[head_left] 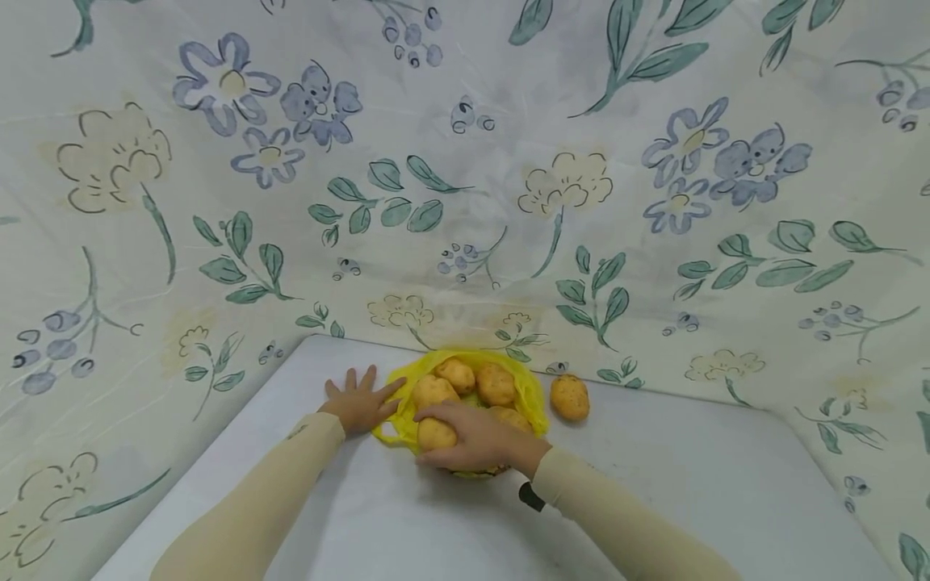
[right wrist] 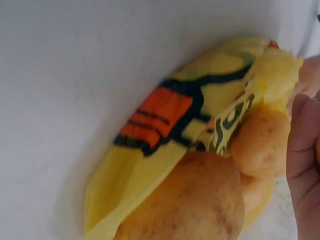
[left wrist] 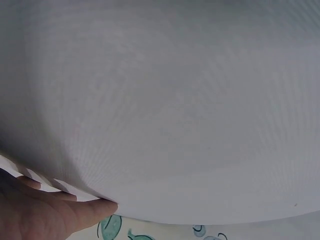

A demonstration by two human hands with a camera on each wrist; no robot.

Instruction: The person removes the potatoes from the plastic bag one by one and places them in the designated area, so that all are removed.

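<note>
Handling one potato (head_left: 436, 436) seems the step: the right hand (head_left: 475, 437) grips it at the yellow bag's (head_left: 535, 395) near left. The left hand (head_left: 361, 403) spreads its fingers leftward; moving likely needs steady hold.

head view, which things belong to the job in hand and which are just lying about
Job:
right hand, gripping a potato
left hand, at the bag's edge
yellow bag
potatoes inside
loose potato, probably

Just surroundings:
white table
floral backdrop
</note>
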